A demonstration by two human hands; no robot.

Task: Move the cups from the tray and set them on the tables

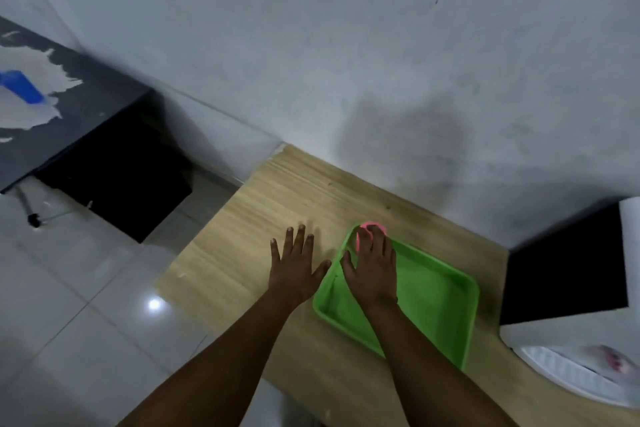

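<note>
A green tray (446, 298) lies on the wooden table (263, 218). A pink cup (363, 236) stands in the tray's far left corner, mostly hidden by my fingers. My right hand (372, 270) reaches over the tray and its fingertips curl round the cup's rim. My left hand (294, 267) rests flat on the table with fingers spread, just left of the tray. A blue cup (22, 87) lies blurred on the dark table (79, 107) at the far left.
A black box (568, 263) stands at the right end of the wooden table. A white ribbed object (571, 374) sits at the lower right. The grey wall runs behind the tables. A tiled floor (69, 288) separates the two tables.
</note>
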